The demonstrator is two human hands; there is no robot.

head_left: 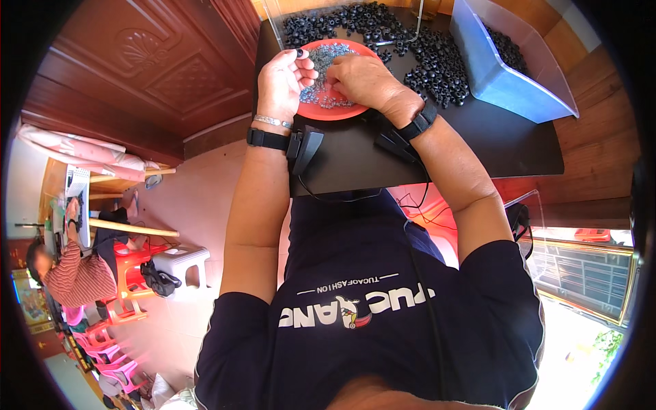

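A shallow red plate [362,49] filled with small shiny metal pieces [331,101] lies on the dark table. At its left rim, my left hand [279,82] is closed with a small round black part [299,53] held at the thumb and fingertip. My right hand [365,80] reaches over the plate from the right, its fingers bent down among the metal pieces. Whatever those fingertips pinch is hidden behind the hand. Beyond the plate, many loose black parts [437,72] of similar look are heaped on the table.
A translucent bluish bin [509,85] with more black parts stands tilted at the right. Clear panels [275,24] edge the heap at the back. Black bands with small devices [307,147] and cables sit on my wrists. At far left, another person [82,277] sits at another table near stools.
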